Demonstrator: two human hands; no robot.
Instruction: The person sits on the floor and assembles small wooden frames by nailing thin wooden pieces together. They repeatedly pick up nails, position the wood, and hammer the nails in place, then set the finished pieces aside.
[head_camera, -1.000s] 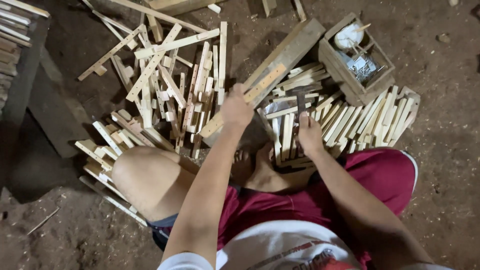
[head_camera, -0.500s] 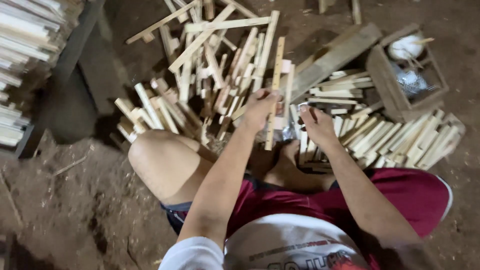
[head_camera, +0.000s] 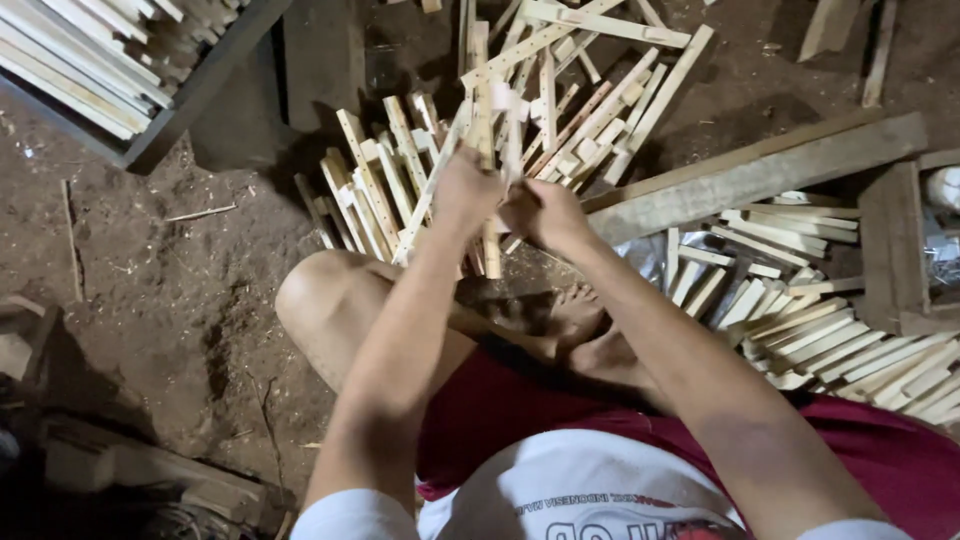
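Now both hands meet over the knee. Left hand (head_camera: 465, 190) is closed round an upright slat (head_camera: 488, 130); right hand (head_camera: 545, 212) is closed against the same slat lower down, whether it grips I can't tell. 1 s ago the hands were apart, over the plank (head_camera: 760, 175); the slat has since been lifted clear of the loose pile (head_camera: 390, 170). Sorted slats (head_camera: 800, 320) lie to the right.

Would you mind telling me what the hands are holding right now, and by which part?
Both the left hand and right hand grip a thin wooden slat held roughly upright, around its lower part; its lower end sticks out below them.
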